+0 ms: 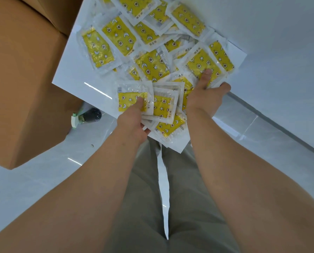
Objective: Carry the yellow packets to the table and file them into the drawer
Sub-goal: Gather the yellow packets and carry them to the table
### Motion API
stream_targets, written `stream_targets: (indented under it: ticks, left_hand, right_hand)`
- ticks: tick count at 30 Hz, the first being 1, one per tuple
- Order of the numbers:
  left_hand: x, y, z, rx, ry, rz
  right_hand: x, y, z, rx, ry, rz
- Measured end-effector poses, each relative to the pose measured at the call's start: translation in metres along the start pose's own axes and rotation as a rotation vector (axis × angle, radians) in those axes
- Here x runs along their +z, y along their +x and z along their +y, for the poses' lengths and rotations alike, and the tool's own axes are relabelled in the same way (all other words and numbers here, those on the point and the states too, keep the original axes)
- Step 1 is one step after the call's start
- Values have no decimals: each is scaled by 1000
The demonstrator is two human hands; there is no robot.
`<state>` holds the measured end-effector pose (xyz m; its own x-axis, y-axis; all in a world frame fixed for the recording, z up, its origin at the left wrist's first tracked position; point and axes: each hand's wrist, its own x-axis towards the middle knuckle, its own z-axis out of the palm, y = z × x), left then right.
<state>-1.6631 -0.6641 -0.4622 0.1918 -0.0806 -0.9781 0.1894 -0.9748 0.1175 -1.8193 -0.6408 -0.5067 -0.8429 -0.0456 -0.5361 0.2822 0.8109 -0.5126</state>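
Note:
Several yellow packets (116, 35) with star and moon prints in clear wrappers lie scattered over a white surface (74, 77). My left hand (132, 123) holds a fanned stack of packets (163, 106) at the surface's near edge, thumb pressed on the top one. My right hand (205, 95) grips a packet (201, 64) at the edge of the pile, thumb on top and fingers underneath.
A large brown cardboard box (24, 79) stands on the left, close to the white surface. A dark bottle with a pale green cap (87, 116) lies on the glossy tiled floor (43, 179) below. A white wall (280, 52) rises at the right.

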Motion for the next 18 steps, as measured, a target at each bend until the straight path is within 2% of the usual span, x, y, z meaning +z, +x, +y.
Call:
stream_targets:
  ticks: [5,8,18]
  left_hand:
    - [0,-4,-16,-5,-54,-25]
    - [5,-6,-22,4,-25,16]
    - [2,10,-33,10,25,-20]
  right_hand:
    - [0,0,2,20,65,-5]
    - [-1,1,1,38,74,-16]
    - [-2,-6,-9,123,143,-34]
